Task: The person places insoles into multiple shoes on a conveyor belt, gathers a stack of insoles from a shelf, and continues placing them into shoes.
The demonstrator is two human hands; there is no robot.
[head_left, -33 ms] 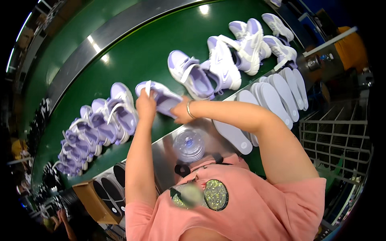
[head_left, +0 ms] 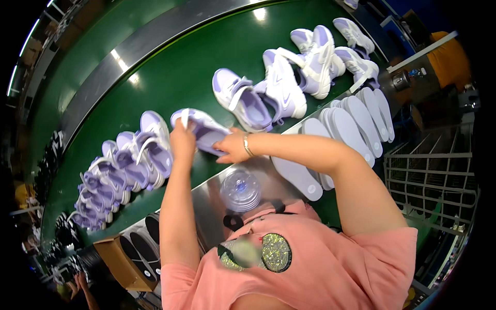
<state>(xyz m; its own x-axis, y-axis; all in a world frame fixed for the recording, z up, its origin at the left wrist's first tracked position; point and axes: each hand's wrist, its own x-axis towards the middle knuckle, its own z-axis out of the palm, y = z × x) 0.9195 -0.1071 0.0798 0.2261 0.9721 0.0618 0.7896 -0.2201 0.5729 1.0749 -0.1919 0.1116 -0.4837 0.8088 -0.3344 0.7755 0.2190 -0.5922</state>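
A white and lavender sneaker (head_left: 202, 123) lies tilted between my two hands on the green work surface, its opening toward me. My left hand (head_left: 182, 139) is closed on its front part, by the white strap. My right hand (head_left: 235, 146) grips the heel end, some fingers at the opening's edge; a bracelet circles that wrist. The lavender inside of the shoe shows between my hands. Close to my left hand stands a row of several matching sneakers (head_left: 152, 147). Beyond my right hand is another sneaker (head_left: 243, 101), with several more sneakers (head_left: 312, 57) farther right.
Stacks of pale grey insoles (head_left: 351, 126) line the near edge at right. A clear plastic container (head_left: 241, 190) stands on the metal ledge (head_left: 206, 199) before me. At lower left a cardboard box (head_left: 116, 261) holds dark insoles. A wire rack (head_left: 431, 175) is at far right.
My right hand has shifted slightly at the heel, and its fingers are spread a little more. My left hand keeps its hold on the sneaker. The whole view has moved slightly.
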